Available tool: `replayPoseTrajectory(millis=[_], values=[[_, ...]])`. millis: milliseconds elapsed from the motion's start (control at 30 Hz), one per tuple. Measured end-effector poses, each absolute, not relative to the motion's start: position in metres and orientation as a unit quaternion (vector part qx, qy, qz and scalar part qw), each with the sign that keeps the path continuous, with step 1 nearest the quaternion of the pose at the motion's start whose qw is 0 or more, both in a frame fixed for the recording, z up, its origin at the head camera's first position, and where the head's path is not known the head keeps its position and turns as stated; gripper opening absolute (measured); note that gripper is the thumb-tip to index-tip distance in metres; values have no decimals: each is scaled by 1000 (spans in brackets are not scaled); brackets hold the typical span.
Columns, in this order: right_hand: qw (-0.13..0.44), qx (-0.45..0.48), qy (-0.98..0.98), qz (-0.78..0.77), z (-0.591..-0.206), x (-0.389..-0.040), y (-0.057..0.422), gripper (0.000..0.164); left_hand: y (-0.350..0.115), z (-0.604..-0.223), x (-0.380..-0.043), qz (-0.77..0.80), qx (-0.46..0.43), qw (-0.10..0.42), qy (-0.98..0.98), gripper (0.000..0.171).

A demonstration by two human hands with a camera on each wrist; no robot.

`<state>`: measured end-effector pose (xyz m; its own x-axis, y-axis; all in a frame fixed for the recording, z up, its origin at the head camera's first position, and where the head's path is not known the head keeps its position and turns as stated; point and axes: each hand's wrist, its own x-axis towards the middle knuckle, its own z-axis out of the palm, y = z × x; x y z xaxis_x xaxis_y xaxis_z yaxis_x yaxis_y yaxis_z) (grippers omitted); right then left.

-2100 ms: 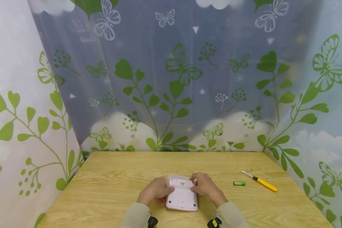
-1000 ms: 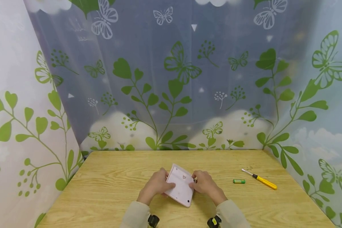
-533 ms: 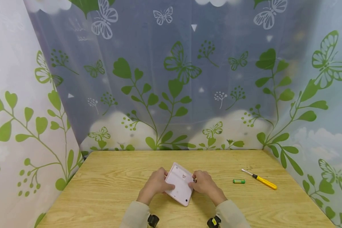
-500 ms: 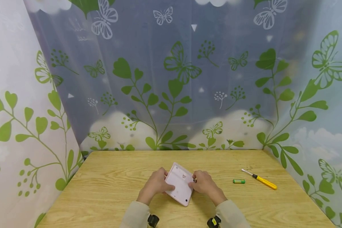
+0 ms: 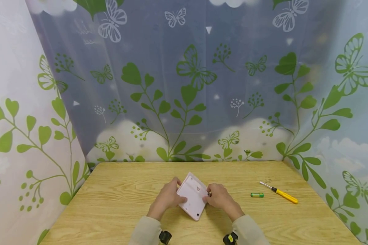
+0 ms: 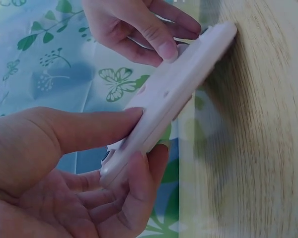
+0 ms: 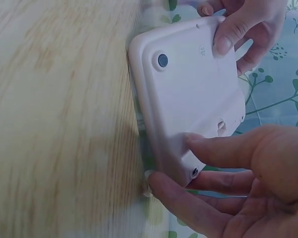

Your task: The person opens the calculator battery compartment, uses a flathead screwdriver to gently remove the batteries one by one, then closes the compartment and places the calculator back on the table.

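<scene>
A pale pink calculator [image 5: 192, 197] is held back side up and turned askew, between both hands. In the left wrist view the tilted calculator [image 6: 174, 94] shows its thin edge. My left hand [image 5: 168, 196] grips its left side, thumb on the back and fingers curled underneath. My right hand [image 5: 220, 197] pinches the right edge near the far corner. In the right wrist view, the right thumb presses on the back beside a screw hole [image 7: 194, 172], and the index finger lies along the edge. A small latch [image 7: 221, 126] and a round black foot [image 7: 163, 60] show on the back.
On the wooden table [image 5: 125, 197], right of the hands, lie a green battery [image 5: 257, 195] and a screwdriver [image 5: 280, 193] with a yellow handle. A curtain [image 5: 159, 102] patterned with leaves and butterflies hangs behind the table.
The calculator, square to me at first, has turned askew and tilted, and its far corner has moved away from me. Both hands keep their grip; battery and screwdriver stay put.
</scene>
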<state>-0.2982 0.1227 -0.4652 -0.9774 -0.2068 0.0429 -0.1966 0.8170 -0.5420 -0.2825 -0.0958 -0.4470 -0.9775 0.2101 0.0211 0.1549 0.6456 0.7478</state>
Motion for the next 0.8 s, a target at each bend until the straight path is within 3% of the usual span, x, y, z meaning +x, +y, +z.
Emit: replayPoseTrajectory(millis=[600, 700, 800], values=[[17, -150, 937, -314, -465, -297, 123, 18, -93, -442, -286, 432, 125, -38, 892, 48], [28, -152, 933, -325, -464, -297, 124, 9, -92, -441, -287, 434, 133, -44, 890, 47], [30, -151, 931, -331, -461, -298, 125, 20, -91, -440, -287, 432, 139, -50, 890, 47]])
